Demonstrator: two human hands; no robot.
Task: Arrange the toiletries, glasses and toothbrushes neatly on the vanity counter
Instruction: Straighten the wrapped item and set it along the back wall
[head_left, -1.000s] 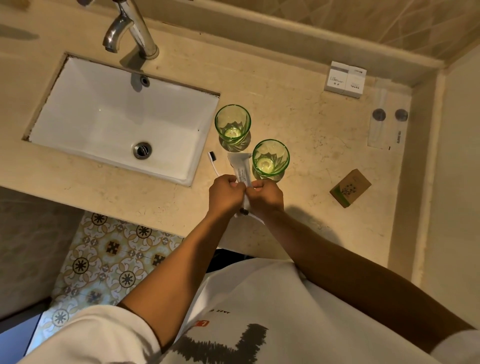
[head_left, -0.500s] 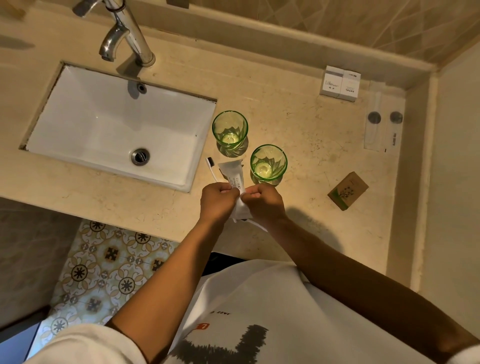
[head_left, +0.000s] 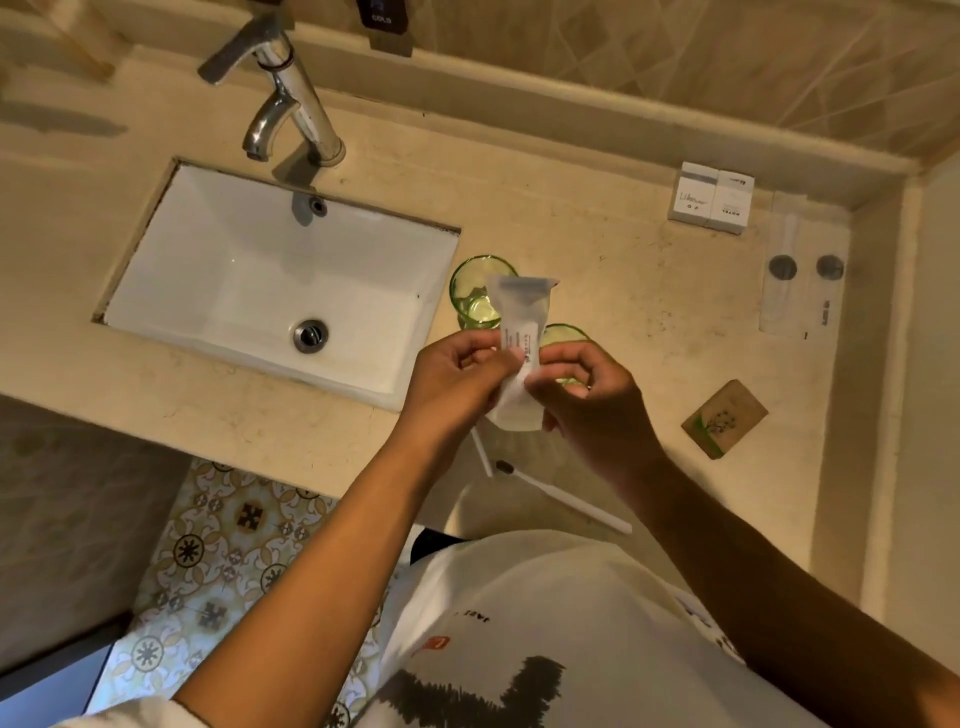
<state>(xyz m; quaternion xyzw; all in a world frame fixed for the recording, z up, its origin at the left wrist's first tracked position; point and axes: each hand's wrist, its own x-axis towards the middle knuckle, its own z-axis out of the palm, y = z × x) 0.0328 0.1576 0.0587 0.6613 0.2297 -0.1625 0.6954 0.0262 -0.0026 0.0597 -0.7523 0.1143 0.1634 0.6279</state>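
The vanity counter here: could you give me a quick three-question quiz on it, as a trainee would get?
1. True or false: both hands hold the white sachet.
2. How many green glasses stand on the counter?
3. Where is the brown packet? A) in the sink B) right of the glasses C) under the tap

Key: 1 true; 2 two; 3 B.

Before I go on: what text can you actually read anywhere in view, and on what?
"COLD": dark tag on the back wall.
"HOTEL": right white box, seen inverted.
Left white box: script, illegible.
Packet in both hands: blurred.
Clear sachets, shirt print: too small.
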